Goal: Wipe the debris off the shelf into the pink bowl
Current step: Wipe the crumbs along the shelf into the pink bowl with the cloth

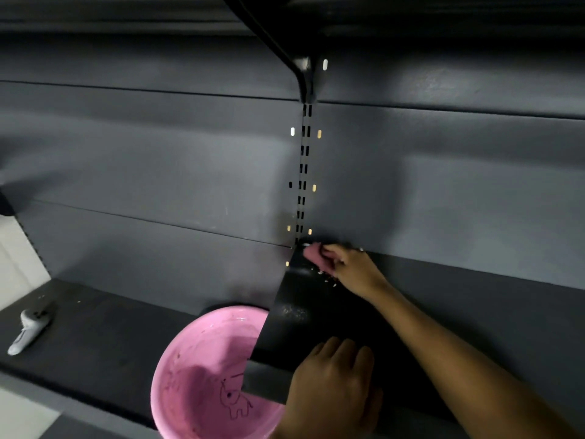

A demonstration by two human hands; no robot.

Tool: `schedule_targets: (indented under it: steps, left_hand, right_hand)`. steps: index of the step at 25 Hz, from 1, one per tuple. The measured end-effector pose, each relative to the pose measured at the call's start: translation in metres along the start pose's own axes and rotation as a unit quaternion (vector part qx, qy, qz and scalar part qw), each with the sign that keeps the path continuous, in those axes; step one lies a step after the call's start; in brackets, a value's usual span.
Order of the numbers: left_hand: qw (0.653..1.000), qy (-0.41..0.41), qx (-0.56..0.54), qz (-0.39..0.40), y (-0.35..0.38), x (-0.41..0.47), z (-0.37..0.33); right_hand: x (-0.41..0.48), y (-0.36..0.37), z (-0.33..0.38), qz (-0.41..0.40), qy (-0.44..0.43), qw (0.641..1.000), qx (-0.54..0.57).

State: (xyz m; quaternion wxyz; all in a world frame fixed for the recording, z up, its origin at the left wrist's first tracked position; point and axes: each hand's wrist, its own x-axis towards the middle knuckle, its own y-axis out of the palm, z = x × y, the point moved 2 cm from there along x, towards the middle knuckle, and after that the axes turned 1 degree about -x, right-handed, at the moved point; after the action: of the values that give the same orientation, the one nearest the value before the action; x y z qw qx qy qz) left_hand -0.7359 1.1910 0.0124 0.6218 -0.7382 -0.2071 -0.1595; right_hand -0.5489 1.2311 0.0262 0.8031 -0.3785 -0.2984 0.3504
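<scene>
A pink bowl with a small elephant drawing inside is at the bottom centre, its right side tucked under the left end of the dark shelf. My right hand reaches to the shelf's back left corner and presses a pink cloth against it. Pale crumbs of debris lie just in front of the cloth, and a fainter dusting sits nearer the shelf's left edge. My left hand lies over the shelf's front left corner, right beside the bowl's rim. Whether it also holds the bowl is hidden.
A lower dark shelf runs to the left, with a grey handheld tool on it. The slotted upright and a bracket of the shelf above stand behind the cloth. Grey back panels close the rear.
</scene>
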Motion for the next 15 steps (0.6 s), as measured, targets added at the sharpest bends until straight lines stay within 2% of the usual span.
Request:
schedule_targets:
  steps: [5, 6, 8, 9, 11, 15]
  left_hand:
    - [1.000, -0.011, 0.006, 0.008, -0.013, -0.004, 0.000]
    - [1.000, -0.008, -0.007, -0.001, -0.016, -0.005, 0.001]
    - [0.998, -0.021, -0.052, -0.037, -0.023, -0.013, 0.013]
    - [0.995, -0.042, -0.073, -0.056, -0.028, -0.019, 0.022]
    - [0.991, -0.087, -0.081, -0.066, -0.036, -0.033, 0.039]
    - [0.994, -0.076, -0.037, -0.065, -0.033, -0.047, 0.044]
  right_hand:
    - [-0.009, 0.007, 0.013, 0.052, -0.007, 0.996, 0.067]
    - [-0.014, 0.000, 0.011, 0.045, 0.003, 0.996, 0.082]
    - [-0.021, -0.023, 0.002, -0.020, 0.031, 0.994, 0.099]
    - [-0.026, -0.036, -0.005, -0.052, 0.045, 0.993, 0.093]
    - [-0.042, -0.052, -0.022, -0.066, 0.075, 0.994, 0.038]
    - [-0.070, -0.040, -0.024, -0.059, 0.076, 0.993, -0.070]
